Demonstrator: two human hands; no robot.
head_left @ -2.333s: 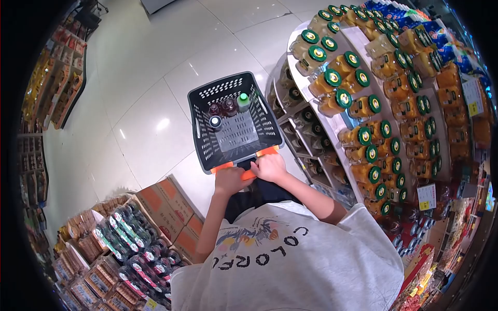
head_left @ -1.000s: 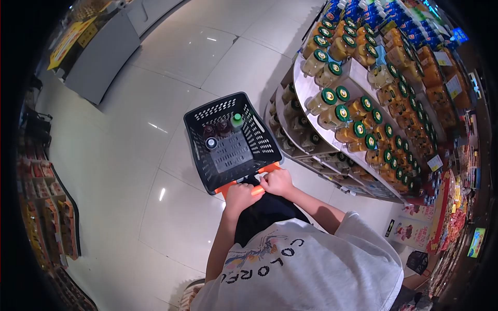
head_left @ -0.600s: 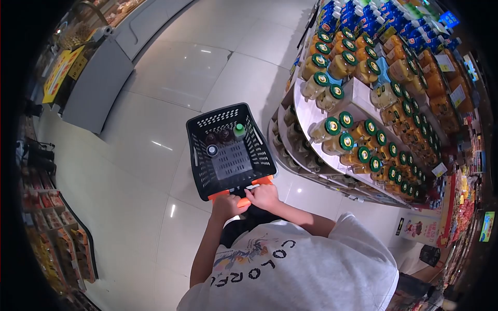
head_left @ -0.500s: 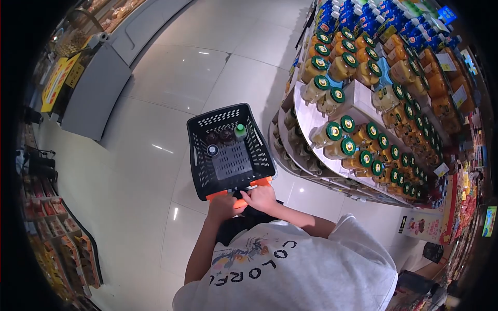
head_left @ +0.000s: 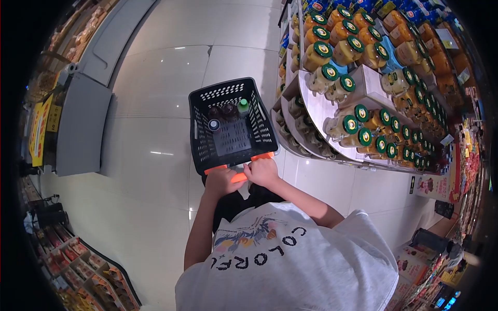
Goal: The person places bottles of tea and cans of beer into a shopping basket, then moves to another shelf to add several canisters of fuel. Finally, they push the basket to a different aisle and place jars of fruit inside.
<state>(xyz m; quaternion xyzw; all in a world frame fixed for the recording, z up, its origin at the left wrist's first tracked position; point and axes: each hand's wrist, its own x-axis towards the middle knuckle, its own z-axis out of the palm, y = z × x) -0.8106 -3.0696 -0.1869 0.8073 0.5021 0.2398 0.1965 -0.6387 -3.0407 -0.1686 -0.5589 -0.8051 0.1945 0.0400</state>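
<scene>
A black perforated basket [head_left: 233,147] with an orange handle [head_left: 238,178] stands out in front of my body. Both hands are closed round this handle, my left hand [head_left: 220,182] near its left part and my right hand [head_left: 263,172] near its right part. Inside the basket, a bottle with a green cap [head_left: 243,105] stands at the far right corner. Dark round items [head_left: 228,110] lie beside it, and a dark bottle with a white cap [head_left: 213,124] is at the left side.
On the right, a tiered shelf [head_left: 316,116] holds several green-lidded jars [head_left: 344,125]. A grey counter [head_left: 83,124] with a yellow sign [head_left: 42,129] is at the left. Packaged goods [head_left: 83,269] fill a low rack at the lower left. Pale tiles [head_left: 150,135] cover the floor.
The view has shifted and turned a little. The basket and both hands sit higher in the picture, and the grip looks the same. The jar shelf and left counter have changed position in view.
</scene>
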